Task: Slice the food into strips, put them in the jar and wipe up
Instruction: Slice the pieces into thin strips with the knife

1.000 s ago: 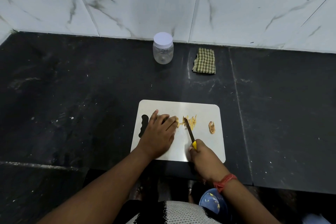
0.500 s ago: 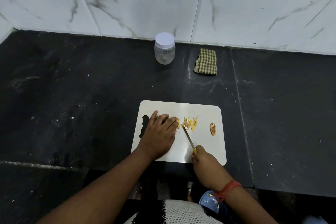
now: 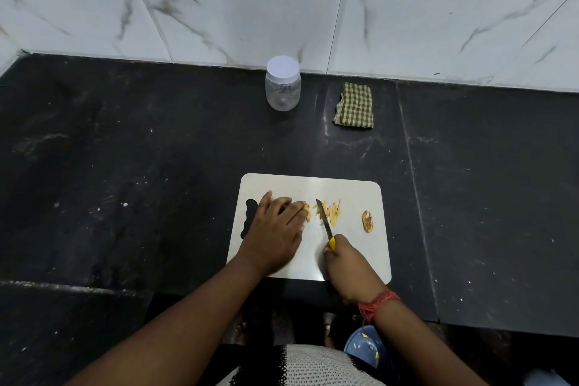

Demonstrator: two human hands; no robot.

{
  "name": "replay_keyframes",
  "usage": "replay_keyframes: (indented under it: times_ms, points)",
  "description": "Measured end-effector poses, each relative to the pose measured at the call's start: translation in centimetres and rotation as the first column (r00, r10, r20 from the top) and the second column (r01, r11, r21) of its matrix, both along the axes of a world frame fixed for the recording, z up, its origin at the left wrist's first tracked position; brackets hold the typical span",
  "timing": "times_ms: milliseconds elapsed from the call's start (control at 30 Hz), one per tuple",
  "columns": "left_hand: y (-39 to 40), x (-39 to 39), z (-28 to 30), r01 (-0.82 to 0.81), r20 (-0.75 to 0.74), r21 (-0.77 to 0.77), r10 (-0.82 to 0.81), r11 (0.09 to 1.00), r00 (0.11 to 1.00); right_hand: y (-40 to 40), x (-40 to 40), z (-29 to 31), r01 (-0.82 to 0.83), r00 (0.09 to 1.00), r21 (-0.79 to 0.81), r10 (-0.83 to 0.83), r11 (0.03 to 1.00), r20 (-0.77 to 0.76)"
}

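1 of 3 stages is under way: slicing. A small pile of yellow strips [image 3: 329,212] lies cut on the white cutting board [image 3: 351,257], just right of the knife [image 3: 324,222] blade. The uncut remainder of the food [image 3: 307,211] sits under the fingertips of the left hand [image 3: 273,233], which presses it down with fingers lightly bent. The right hand [image 3: 346,263] grips the knife by its yellow handle, blade tip pointing far, between the remainder and the strips. A brown scrap [image 3: 367,221] lies apart near the board's right edge.

Outstanding, by my judgement: finish the last cuts, fill the jar, wipe. The jar [image 3: 283,84] stands far on the tabletop [image 3: 125,150] near the wall, its white lid on and nothing visible inside. The checked cloth [image 3: 354,106] lies folded to its right, unused.

Edges and room: the board's near edge lies close to the tabletop's near edge, so the wrists overhang it. Open dark surface lies between board and jar, and broadly to left and right. The tiled wall [image 3: 282,0] closes the far side directly behind jar and cloth.
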State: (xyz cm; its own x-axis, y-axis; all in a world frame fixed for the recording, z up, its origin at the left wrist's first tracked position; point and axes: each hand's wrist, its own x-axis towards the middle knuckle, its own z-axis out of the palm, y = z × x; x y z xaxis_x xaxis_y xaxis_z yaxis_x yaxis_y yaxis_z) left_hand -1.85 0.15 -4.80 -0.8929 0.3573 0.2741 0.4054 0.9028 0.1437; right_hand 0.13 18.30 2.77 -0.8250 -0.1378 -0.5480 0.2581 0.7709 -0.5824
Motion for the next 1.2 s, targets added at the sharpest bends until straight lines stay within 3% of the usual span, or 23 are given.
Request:
replay_keyframes:
  times_ms: [333,867,1200]
  points:
    - [-0.1,0.0,0.0,-0.001,0.01,0.008,0.001,1.0,1.0,0.3,0.1,0.3,-0.051,0.999,0.01,0.051,0.999,-0.008]
    - [-0.3,0.0,-0.3,-0.008,-0.012,0.031,0.008,0.999,1.0,-0.9,-1.0,-0.8,-0.224,0.965,0.167,0.242,0.96,-0.098]
    - [-0.3,-0.2,-0.3,0.001,0.0,0.013,-0.001,1.0,1.0,-1.3,-1.1,-0.6,-0.222,0.968,0.166,0.238,0.961,-0.083]
